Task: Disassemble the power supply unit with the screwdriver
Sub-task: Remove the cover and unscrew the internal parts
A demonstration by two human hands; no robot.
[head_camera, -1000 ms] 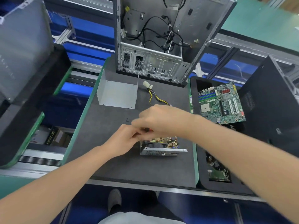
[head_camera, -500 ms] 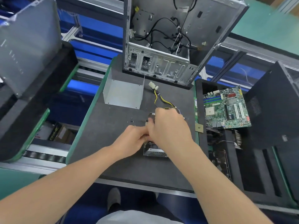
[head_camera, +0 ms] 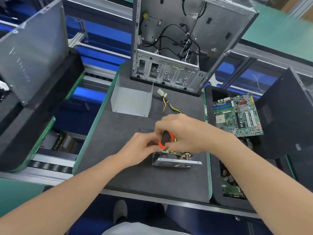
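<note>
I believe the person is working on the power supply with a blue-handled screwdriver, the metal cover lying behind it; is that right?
Not quite: the head view shows the screwdriver has an orange and black handle, not blue. The power supply and metal cover are as stated.

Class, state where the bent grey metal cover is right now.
In the head view the grey metal cover stands on the dark mat left of centre, in front of the open computer case and left of the white cable connector.

Matt dark mat (head_camera: pixel 135 177), bare sheet-metal power supply unit (head_camera: pixel 176 162), glossy orange-black plastic screwdriver (head_camera: pixel 166 139) handle
</note>
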